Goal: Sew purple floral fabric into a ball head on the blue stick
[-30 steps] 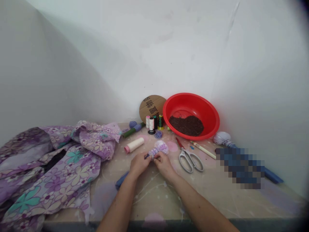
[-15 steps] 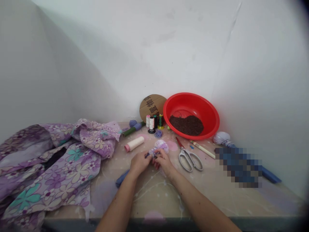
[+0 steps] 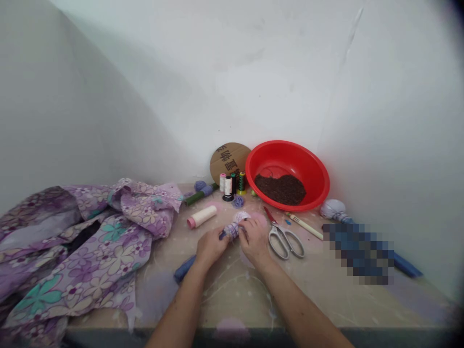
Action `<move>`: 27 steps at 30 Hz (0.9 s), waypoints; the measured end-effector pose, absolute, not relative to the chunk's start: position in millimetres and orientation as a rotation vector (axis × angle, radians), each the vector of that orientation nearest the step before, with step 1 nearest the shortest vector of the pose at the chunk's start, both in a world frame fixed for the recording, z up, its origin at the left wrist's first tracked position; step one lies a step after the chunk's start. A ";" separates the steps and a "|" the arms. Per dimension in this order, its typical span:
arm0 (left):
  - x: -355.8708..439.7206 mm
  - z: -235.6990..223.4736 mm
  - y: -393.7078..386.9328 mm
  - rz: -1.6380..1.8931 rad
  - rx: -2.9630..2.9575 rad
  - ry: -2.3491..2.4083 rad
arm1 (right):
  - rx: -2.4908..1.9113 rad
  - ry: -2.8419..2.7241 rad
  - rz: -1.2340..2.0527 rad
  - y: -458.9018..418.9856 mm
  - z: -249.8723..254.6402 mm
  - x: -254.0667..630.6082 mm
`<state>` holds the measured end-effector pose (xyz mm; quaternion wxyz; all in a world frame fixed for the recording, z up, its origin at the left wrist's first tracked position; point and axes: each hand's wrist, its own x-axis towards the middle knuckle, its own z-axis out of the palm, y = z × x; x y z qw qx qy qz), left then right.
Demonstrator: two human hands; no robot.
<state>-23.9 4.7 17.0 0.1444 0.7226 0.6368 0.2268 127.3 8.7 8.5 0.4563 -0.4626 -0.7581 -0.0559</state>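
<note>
A blue-wrapped stick (image 3: 184,269) with a round head of pale purple cloth (image 3: 239,216) lies slantwise over the table. My left hand (image 3: 211,249) is closed round the stick below the head. Curled over the cloth neck, bound with dark thread, is my right hand (image 3: 254,238); its fingers hide part of the head. Just right of that hand lie scissors (image 3: 284,239) with grey handles and red on the blades. A white thread spool (image 3: 202,216) with a pink end rests on its side beyond my left hand.
Floral cloth (image 3: 108,251) is heaped at left. At the back stand several thread spools (image 3: 227,187), a cardboard disc (image 3: 229,157) and a red basin (image 3: 319,171) holding dark grains. On the right lie a pale pen-like tool (image 3: 306,226) and another ball-headed stick (image 3: 332,209), partly pixelated.
My right hand has shifted slightly right and up, over the cloth head, covering more of it. More of the thread-bound neck shows between my hands. My left hand keeps its hold.
</note>
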 end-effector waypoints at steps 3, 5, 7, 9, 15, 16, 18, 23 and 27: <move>-23.3 18.2 2.6 0.636 2.105 1.852 | -1.159 -1.912 -0.133 12.2 8.4 124.1; -22.5 19.0 0.8 0.616 2.110 1.876 | -1.193 -1.955 -0.110 15.0 9.4 122.9; -20.6 18.9 -0.8 0.592 2.112 1.929 | -1.235 -2.018 -0.104 17.8 13.2 122.6; -17.4 17.6 -1.9 0.575 2.114 2.006 | -1.290 -2.102 -0.120 20.0 20.1 122.1; -5.8 14.4 -4.1 0.504 2.130 2.188 | -1.408 -2.383 -0.263 23.2 43.8 112.1; -4.7 14.7 -4.9 0.489 2.132 2.197 | -1.404 -2.417 -0.292 23.9 45.9 109.6; -3.7 15.8 -6.6 0.459 2.137 2.199 | -1.393 -2.473 -0.333 26.3 48.1 105.3; -4.8 16.8 -8.6 0.431 2.157 2.177 | -1.374 -2.518 -0.298 33.2 51.0 102.0; -6.2 13.8 -7.1 0.451 2.211 2.163 | -1.384 -2.426 -0.021 40.3 50.0 103.1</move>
